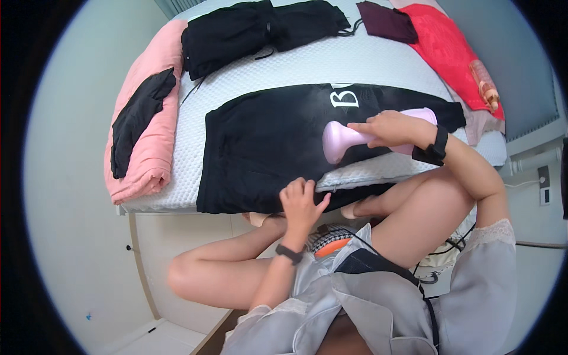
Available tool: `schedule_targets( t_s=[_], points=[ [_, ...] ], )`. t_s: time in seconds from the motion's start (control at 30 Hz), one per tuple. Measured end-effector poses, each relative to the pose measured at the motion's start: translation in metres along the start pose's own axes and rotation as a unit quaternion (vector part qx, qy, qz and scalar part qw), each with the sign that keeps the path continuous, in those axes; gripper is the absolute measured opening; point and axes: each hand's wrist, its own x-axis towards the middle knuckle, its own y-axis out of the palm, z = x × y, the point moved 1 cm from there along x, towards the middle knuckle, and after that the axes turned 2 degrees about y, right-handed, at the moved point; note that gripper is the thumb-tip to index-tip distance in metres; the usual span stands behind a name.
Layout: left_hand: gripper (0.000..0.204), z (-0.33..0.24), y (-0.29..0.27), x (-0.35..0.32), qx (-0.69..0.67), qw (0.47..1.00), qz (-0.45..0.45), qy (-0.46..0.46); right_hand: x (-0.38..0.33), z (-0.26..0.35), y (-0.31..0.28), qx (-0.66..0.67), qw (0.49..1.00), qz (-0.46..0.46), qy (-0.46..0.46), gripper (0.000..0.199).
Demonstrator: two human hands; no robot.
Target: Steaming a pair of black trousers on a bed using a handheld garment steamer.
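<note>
A pair of black trousers (260,139) with white lettering lies spread across the bed, its near side hanging over the mattress edge. My right hand (393,127) is wrapped round the handle of a light pink garment steamer (340,141). The steamer's wide head is over the middle of the trousers, close to the cloth; whether they touch I cannot tell. My left hand (302,204) rests on the near edge of the trousers, fingers apart and thumb out to the side, with nothing held that I can see.
The white quilted mattress (408,68) carries folded black clothes (231,35) at the back. A rolled pink quilt (151,136) with a black garment (142,124) on it lies left. Dark purple cloth (387,22), red cloth (441,50) and a pinkish bottle (485,86) are right. Cables (458,242) hang beside my leg.
</note>
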Motion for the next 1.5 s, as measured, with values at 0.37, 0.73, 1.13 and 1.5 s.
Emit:
schedule_targets(
  t_s=[0.37, 0.73, 1.13, 1.5],
  points=[
    [0.013, 0.054, 0.009, -0.002, -0.099, 0.988, 0.116, -0.027, 0.003, -0.006, 0.003, 0.028, 0.999, 0.011, 0.012, 0.063],
    [0.01, 0.051, -0.001, 0.003, 0.044, 0.989, 0.137, 0.04, -0.004, 0.003, -0.01, 0.017, 1.0, 0.014, 0.004, 0.066],
    [0.018, 0.023, 0.022, 0.004, 0.028, 0.992, 0.106, 0.068, -0.006, -0.01, -0.006, 0.042, 0.997, 0.052, 0.04, 0.068],
    [0.005, 0.028, 0.025, -0.001, 0.026, 0.997, 0.07, 0.037, -0.007, -0.007, -0.008, 0.029, 0.999, 0.024, 0.0, 0.068]
  ],
)
